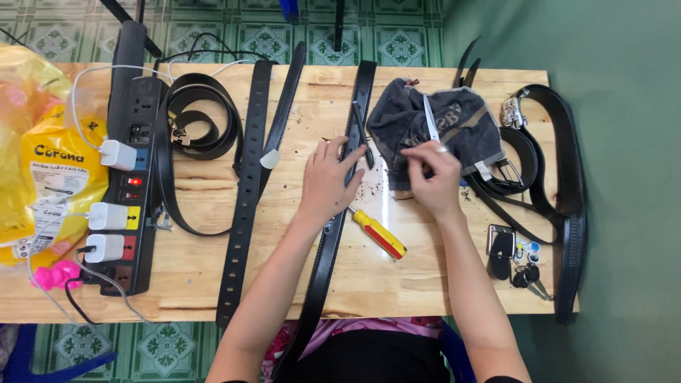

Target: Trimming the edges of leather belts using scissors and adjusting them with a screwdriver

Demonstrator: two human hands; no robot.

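My left hand [328,181] lies flat on a long black belt [333,234] that runs down the middle of the wooden table [425,276], with its fingers spread over the strap. My right hand [431,177] pinches a thin silver blade-like tool [430,122] that points away from me over a dark grey cloth [418,117]. A screwdriver with a yellow and red handle [379,234] rests on the table between my forearms, touching neither hand.
Two more black belts [245,191] lie stretched out to the left, and a coiled one [202,117] beside a black power strip [138,177] with white chargers. Yellow bags [42,156] at far left. More belts, buckles [501,240] and keys [528,273] at right.
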